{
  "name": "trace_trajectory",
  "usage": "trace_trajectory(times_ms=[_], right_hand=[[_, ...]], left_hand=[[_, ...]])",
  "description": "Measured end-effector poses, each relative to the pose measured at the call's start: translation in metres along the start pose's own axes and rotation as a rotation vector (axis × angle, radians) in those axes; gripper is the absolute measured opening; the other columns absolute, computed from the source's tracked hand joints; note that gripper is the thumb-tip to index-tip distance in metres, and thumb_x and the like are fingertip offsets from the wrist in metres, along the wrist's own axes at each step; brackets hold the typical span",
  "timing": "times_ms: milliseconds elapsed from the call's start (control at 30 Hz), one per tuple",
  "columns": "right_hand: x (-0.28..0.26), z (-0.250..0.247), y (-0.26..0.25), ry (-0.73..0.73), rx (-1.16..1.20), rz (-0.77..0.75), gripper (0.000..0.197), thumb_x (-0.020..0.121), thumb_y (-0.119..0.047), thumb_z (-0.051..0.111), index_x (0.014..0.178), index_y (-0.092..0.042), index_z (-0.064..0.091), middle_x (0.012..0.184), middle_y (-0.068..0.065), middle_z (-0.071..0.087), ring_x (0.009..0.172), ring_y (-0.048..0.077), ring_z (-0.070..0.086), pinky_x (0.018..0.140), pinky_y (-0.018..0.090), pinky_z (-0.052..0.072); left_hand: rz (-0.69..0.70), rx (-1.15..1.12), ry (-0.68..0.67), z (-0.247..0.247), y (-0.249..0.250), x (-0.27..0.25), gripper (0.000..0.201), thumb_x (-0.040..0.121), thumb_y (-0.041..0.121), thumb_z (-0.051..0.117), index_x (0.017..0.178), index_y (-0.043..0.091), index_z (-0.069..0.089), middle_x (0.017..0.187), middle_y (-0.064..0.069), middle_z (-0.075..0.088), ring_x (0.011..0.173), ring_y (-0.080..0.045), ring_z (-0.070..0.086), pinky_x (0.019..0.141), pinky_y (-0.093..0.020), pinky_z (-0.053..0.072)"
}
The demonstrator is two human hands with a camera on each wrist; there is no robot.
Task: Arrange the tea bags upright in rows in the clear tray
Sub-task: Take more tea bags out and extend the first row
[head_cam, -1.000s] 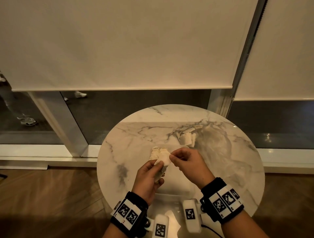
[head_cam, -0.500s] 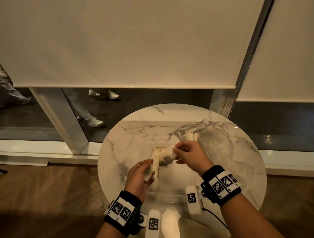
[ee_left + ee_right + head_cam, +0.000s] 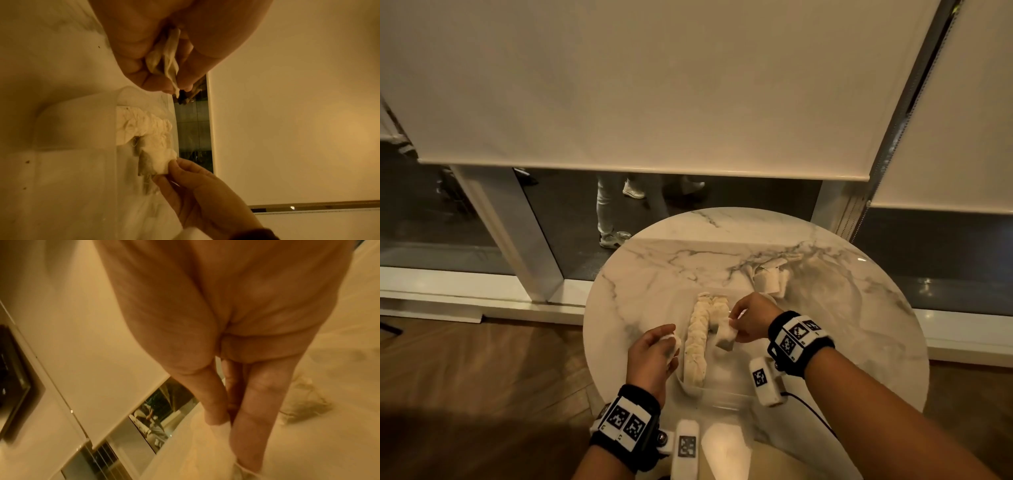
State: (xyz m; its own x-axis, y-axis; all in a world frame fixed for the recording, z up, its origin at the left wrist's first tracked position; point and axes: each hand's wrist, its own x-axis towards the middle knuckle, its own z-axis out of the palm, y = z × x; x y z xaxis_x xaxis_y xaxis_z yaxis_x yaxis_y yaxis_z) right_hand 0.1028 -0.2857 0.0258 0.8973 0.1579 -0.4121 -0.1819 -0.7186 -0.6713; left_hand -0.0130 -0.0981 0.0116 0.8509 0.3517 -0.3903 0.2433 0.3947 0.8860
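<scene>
We are struggling to trace the clear tray [image 3: 726, 397]: its walls are nearly vanishing against the marble table [image 3: 859, 325], and the right wrist view is blurring. Our right hand [image 3: 751, 322] is pinching a tea bag [image 3: 725, 337] over the tray, just at 3 o'clock of the upright row of tea bags [image 3: 700, 335]. Our left hand [image 3: 654, 356] is clutching more bags [image 3: 166, 53] at 9 o'clock. Loose bags [image 3: 768, 279] are lying at 1 o'clock. Roller blinds [image 3: 619, 85] are covering most of the window.
</scene>
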Motion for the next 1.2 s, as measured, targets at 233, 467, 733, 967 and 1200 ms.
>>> trace_trajectory(times_ms=[233, 467, 733, 967, 1200], right_hand=[[0.019, 0.005, -0.011, -0.035, -0.083, 0.061, 0.004, 0.091, -0.013, 0.071, 0.088, -0.014, 0.069, 0.072, 0.002, 0.065, 0.048, 0.010, 0.062, 0.038, 0.016, 0.045], [0.044, 0.011, -0.009, 0.020, -0.165, 0.066, 0.013, 0.084, -0.011, 0.078, 0.096, -0.011, 0.072, 0.103, 0.011, 0.073, 0.082, 0.020, 0.069, 0.045, 0.020, 0.050], [0.061, 0.017, -0.010, 0.076, -0.177, 0.032, 0.014, 0.083, -0.013, 0.078, 0.096, -0.009, 0.076, 0.099, 0.013, 0.074, 0.090, 0.027, 0.072, 0.081, 0.040, 0.061], [0.067, 0.019, -0.008, 0.138, -0.114, 0.030, 0.014, 0.077, -0.011, 0.080, 0.074, -0.017, 0.068, 0.090, 0.015, 0.074, 0.087, 0.030, 0.073, 0.079, 0.042, 0.062], [0.056, 0.014, -0.004, 0.222, -0.031, 0.065, 0.014, 0.080, -0.010, 0.072, 0.094, -0.009, 0.069, 0.096, 0.015, 0.073, 0.090, 0.030, 0.071, 0.079, 0.043, 0.061]], left_hand=[[-0.008, 0.012, 0.001, 0.003, -0.005, 0.001, 0.023, 0.093, -0.004, 0.054, 0.107, 0.008, 0.068, 0.090, -0.011, 0.062, 0.073, -0.018, 0.055, 0.065, -0.026, 0.046], [-0.031, -0.014, 0.005, 0.000, -0.005, 0.005, 0.021, 0.093, -0.002, 0.055, 0.105, 0.009, 0.069, 0.090, -0.011, 0.063, 0.076, -0.019, 0.055, 0.064, -0.027, 0.046], [-0.038, -0.021, -0.007, 0.000, -0.005, 0.006, 0.021, 0.093, -0.003, 0.055, 0.103, 0.009, 0.069, 0.088, -0.010, 0.063, 0.073, -0.019, 0.056, 0.063, -0.027, 0.045], [-0.035, -0.018, -0.011, -0.001, -0.006, 0.006, 0.021, 0.093, -0.002, 0.055, 0.105, 0.008, 0.069, 0.088, -0.010, 0.064, 0.077, -0.020, 0.056, 0.065, -0.028, 0.045], [-0.031, -0.031, -0.005, -0.002, -0.006, 0.007, 0.020, 0.094, -0.001, 0.056, 0.101, 0.011, 0.070, 0.098, -0.010, 0.065, 0.089, -0.024, 0.057, 0.068, -0.029, 0.047]])
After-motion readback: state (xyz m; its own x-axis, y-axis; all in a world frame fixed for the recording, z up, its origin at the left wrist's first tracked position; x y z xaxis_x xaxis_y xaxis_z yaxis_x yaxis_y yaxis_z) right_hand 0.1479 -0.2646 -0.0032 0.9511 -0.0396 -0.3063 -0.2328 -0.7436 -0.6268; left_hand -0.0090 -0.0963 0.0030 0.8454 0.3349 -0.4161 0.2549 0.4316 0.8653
